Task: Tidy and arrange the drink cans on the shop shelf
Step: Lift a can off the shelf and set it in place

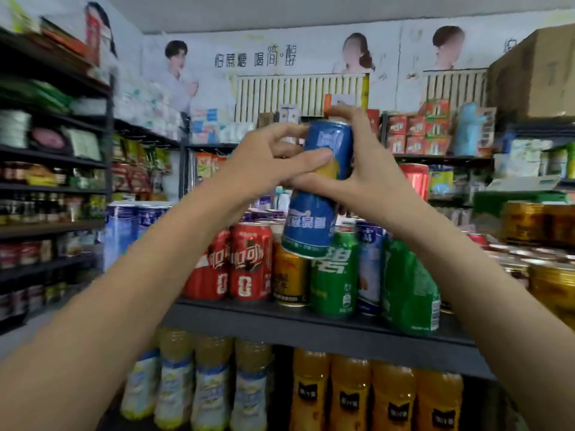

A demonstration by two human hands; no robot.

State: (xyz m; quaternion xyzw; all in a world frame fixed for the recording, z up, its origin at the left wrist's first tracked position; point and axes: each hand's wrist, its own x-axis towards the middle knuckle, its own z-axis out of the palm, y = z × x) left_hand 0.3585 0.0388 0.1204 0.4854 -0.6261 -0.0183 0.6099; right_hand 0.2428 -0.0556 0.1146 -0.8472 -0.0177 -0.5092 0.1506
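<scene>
Two hands hold one blue can (317, 194) up in the air above the shelf (311, 325), which serves here as the landmark. Farthest left above the shelf, the left hand (264, 164) comes in from the can's left side, its thumb pressed across the label and its fingers curled toward the can's upper part. The can sits between the hands, well clear of the shelf, its long axis nearly upright but tilted, top leaning right and away, bottom swinging left and toward the camera. To the right, the right hand (367, 169) wraps the can from that side, fingers curled over its top rim. Both hands look equally close to it.

On the shelf directly under the can stand the red cans (239, 262), a yellow can (289, 281) and green cans (334, 275), packed close, one green can at the right leaning. Any slot for the blue can probably lies down and forward, so the can would need straightening before lowering.
</scene>
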